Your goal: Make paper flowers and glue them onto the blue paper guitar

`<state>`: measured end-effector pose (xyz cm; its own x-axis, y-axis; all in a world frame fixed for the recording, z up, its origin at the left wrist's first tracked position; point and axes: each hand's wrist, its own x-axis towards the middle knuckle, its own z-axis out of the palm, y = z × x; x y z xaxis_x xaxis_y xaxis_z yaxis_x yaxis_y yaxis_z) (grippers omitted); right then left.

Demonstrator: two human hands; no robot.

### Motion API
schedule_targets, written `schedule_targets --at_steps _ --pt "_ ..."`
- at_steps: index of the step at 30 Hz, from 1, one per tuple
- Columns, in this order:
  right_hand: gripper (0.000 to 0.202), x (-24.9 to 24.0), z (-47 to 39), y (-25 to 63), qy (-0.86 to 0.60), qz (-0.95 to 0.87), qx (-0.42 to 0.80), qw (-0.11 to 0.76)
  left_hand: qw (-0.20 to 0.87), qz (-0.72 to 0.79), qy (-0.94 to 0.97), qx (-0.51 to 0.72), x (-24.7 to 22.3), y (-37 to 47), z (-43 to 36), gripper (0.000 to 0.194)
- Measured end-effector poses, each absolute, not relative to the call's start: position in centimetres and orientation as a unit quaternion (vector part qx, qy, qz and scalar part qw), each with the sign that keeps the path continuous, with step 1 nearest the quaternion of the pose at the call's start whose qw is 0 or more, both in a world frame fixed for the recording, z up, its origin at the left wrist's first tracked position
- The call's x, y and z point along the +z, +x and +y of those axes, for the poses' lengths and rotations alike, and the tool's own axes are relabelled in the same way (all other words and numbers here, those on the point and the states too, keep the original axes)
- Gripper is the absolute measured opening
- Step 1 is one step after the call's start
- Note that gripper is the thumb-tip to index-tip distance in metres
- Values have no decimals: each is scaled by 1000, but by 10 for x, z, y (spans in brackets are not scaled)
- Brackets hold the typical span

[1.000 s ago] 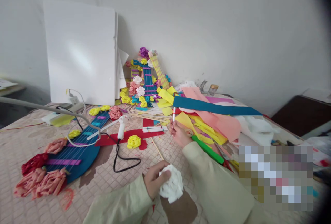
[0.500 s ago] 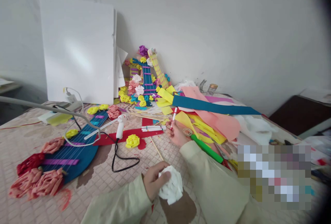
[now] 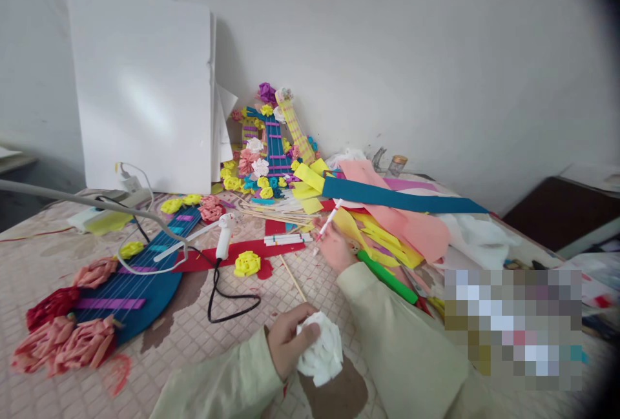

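My left hand [image 3: 293,340] grips a white crepe-paper flower [image 3: 320,349] near the table's front, thumb on top of it. Farther forward and to the right, my right hand [image 3: 335,248] is closed on a slim white marker with red ends [image 3: 330,220], which leans up to the right. Left of that hand, several white markers [image 3: 285,239] lie in a row on a red strip [image 3: 194,260]. A yellow paper flower [image 3: 247,264] and a white glue gun [image 3: 223,241] rest on the same strip. A thin wooden stick [image 3: 293,279] lies between my hands.
At left lies a blue paper guitar [image 3: 159,303] with pink and red flowers. Decorated guitars [image 3: 276,148] lean on the wall beside a white board [image 3: 145,96]. Coloured paper strips [image 3: 402,198] and a green roll [image 3: 388,280] lie to the right.
My right hand has turned, and the marker in it has tilted further right and moved slightly. My left hand keeps its hold on the white flower. The view has shifted slightly.
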<state>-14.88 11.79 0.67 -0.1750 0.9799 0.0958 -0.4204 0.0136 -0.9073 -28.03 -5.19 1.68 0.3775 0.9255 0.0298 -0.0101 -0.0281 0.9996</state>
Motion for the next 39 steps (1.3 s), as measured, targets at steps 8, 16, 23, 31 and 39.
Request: schedule_targets --at_steps 8,16,23,31,39 --pt "14 43 87 -131 -315 -437 523 661 593 391 554 434 19 -280 -51 35" --pt "9 42 42 -130 -308 -457 542 634 705 360 353 499 20 -279 -39 35" --pt "25 38 12 -137 -317 -539 601 498 655 343 380 556 20 -283 -35 42" --pt "24 36 12 -129 -344 -574 559 489 621 384 440 523 25 -282 -35 33" --pt "20 49 27 -109 -358 -444 506 647 688 359 546 317 10 -277 -68 25"
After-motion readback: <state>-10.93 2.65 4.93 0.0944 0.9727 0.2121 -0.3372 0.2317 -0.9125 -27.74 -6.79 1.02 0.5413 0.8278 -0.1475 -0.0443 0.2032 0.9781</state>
